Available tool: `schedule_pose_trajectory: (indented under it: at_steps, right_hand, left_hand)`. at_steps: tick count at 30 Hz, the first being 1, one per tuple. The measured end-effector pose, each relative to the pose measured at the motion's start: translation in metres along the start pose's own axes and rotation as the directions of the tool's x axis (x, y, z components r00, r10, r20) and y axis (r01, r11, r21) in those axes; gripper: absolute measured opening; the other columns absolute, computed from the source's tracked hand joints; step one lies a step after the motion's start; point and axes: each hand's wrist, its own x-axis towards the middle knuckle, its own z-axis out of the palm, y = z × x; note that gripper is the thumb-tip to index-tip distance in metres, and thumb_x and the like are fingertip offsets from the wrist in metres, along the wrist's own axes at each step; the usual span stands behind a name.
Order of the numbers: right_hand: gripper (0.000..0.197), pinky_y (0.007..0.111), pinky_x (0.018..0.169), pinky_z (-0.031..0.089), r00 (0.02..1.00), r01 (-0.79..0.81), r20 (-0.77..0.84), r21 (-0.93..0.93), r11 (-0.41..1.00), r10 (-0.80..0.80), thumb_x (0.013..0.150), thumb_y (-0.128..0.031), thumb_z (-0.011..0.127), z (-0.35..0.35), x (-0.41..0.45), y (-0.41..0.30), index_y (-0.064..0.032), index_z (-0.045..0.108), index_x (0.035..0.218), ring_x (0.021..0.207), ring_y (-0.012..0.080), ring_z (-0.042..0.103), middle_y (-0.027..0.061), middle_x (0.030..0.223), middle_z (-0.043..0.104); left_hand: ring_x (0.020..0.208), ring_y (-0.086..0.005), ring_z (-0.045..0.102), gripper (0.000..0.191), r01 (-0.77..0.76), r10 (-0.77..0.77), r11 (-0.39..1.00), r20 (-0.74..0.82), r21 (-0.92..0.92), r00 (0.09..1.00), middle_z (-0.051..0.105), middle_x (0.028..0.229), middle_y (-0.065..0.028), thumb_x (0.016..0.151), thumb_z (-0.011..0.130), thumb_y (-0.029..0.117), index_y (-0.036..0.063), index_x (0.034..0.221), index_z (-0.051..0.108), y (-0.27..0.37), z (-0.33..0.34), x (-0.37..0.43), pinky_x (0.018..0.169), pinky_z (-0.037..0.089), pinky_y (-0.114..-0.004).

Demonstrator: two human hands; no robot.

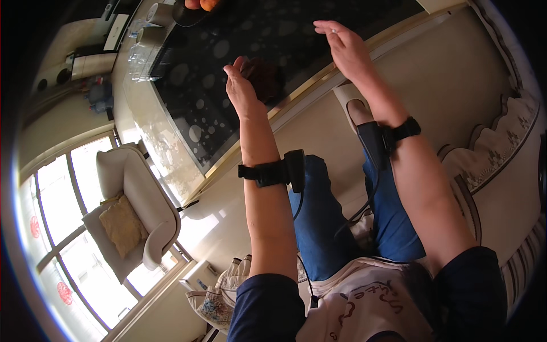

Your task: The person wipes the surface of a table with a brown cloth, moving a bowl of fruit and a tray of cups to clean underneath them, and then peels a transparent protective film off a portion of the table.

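Observation:
My left hand (242,90) is over the dark, spotted tabletop (188,102), its fingers bent. Against its right side is a dark brown, crumpled-looking thing (263,80); blur and the dark background hide what it is and whether the hand grips it. Farther right, my right hand (348,51) hangs over the table's near edge with fingers stretched out and slightly apart. A tiny white spot (334,31) shows at its fingers, too small to name. Each forearm wears a black strap with a black device, the left one (277,172) and the right one (384,137), both with cables.
At the table's far left stand clear glasses (141,64) and pale cups (151,36). Fruit (208,4) sits in a dark bowl at the top edge. A grey armchair (145,192) with a yellow cushion (123,224) is by the window. A patterned sofa (495,171) is at right.

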Motion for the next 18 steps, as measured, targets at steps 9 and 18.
schedule_pose_trajectory:
  at_steps: [9,18]
  right_hand:
    - [0.026,0.054,0.113,0.041,0.968,0.208,-0.082,-0.253,0.945,-0.235,0.102,-0.013,0.050,0.032,0.007,0.012,-0.0112,0.065,0.124,0.132,0.0320,0.058,0.0117,0.107,0.075]
    - [0.025,0.039,0.080,0.052,0.995,0.002,0.100,-0.023,1.000,0.000,0.105,-0.017,0.049,0.029,-0.005,-0.035,-0.0066,0.070,0.113,0.088,0.0249,0.065,0.0102,0.090,0.070]
  left_hand:
    - [0.130,-0.0360,0.052,0.049,-0.323,0.261,0.664,0.196,0.674,0.945,0.058,0.139,-0.0147,0.100,0.059,0.051,0.0162,0.133,0.067,-0.010,-0.018,0.024,0.116,0.035,-0.047]
    - [0.121,-0.0210,0.055,0.043,-0.124,0.127,0.987,-0.024,0.106,0.992,0.068,0.125,-0.0121,0.101,0.062,0.043,0.0052,0.117,0.074,-0.002,-0.026,0.025,0.104,0.042,-0.038]
